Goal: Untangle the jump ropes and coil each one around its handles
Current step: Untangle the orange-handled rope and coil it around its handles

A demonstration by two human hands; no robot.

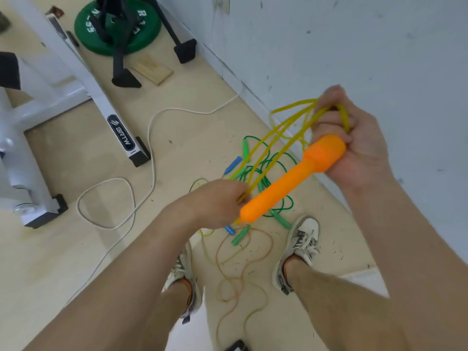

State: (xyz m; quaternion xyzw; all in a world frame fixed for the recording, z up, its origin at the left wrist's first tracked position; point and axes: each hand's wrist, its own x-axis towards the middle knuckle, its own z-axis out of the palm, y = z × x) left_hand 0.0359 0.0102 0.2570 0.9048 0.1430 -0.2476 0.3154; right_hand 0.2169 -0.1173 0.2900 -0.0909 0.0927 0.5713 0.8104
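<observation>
The right hand (354, 143) is closed around the thick end of an orange handle (286, 181), held up in the air above the floor (76, 249). The same hand's fingers also clamp several loops of yellow rope (286, 125) at their top. The handle slants down and left, and its thin end touches the left hand (215, 203). The left hand grips the lower ends of those yellow strands, so they run taut between the 2 hands, just beside the handle.

Below the hands, near the floor's edge along the wall (354, 46), lies a tangle. It holds a green rope (278, 158), a green handle (240, 235) and a blue handle (233, 165). A thin orange rope (268, 239) curls over the floor between the 2 shoes (304, 241), toward the bottom edge.

A white cable (152, 138) loops across the middle of the floor. A white machine frame (96, 89) stands at the left edge. A green weight plate (83, 29) and a wooden block (152, 69) sit toward the far edge.
</observation>
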